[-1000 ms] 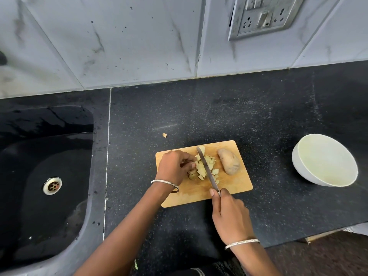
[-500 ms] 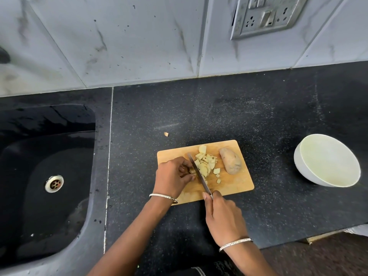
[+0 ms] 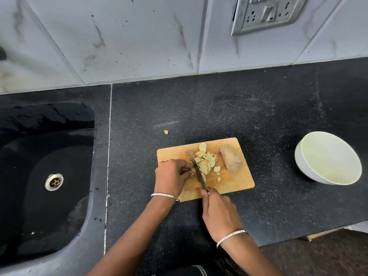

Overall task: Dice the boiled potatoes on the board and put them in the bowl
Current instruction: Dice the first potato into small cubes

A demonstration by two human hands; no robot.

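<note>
I log that the slim steel knife (image 3: 197,169), its handle wrapped in the right hand (image 3: 219,214), has stepped left against the left hand (image 3: 172,176), fingers pinching the last potato stub (image 3: 192,169) on the rectangular wooden board (image 3: 237,183): the pale potato dice (image 3: 207,162) are nearly complete, the round white bowl (image 3: 303,168) unfilled.

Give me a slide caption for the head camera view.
Right hand dices potato pieces with knife on board; left hand holds them.

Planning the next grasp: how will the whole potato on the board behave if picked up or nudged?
The whole potato is oblong and rounded, so a nudge would probably roll it on the flat cutting board. Being boiled, it is likely soft; a hard pinch may crush it.
</note>
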